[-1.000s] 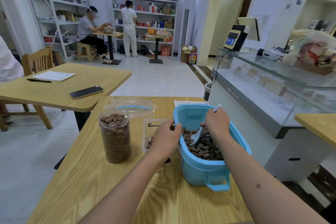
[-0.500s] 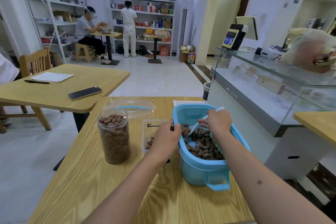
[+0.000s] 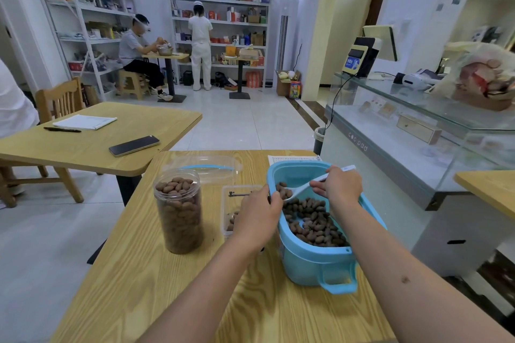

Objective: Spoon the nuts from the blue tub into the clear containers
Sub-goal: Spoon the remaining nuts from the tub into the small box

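A: Entry, right hand [image 3: 340,187]. What is being recorded?

B: A white spoon [image 3: 302,188] is being held by its handle, the fingers curled and pinched around it. The bowl of the spoon is being kept above the far left part of the blue tub [image 3: 312,256], and a few nuts are being carried in it.

A: And the left hand [image 3: 257,216]?

B: It is being held at the left rim of the tub, fingers bent, over the small clear container [image 3: 230,205]. Whether the container or the rim is being gripped cannot be told; the fingertips are being hidden by the back of the hand.

A: Position of the nuts [image 3: 313,221]?

B: The bulk is being kept in the tub, lying across its bottom. The tub is standing on the right part of the worktop [image 3: 167,287], its handle facing the near edge.

A: Containers?

B: The tall clear jar [image 3: 179,210] is standing upright, left of the tub and apart from it, filled with nuts up to the mouth and uncovered. The small container is sitting between jar and tub, just beside the tub's left wall; some nuts are being seen in it near its near end.

A: Other items noted?

B: A clear lid [image 3: 206,168] with a blue band is lying on the far side of the worktop, behind the jar. A printed sheet [image 3: 292,159] is partly being covered by the tub's far end.
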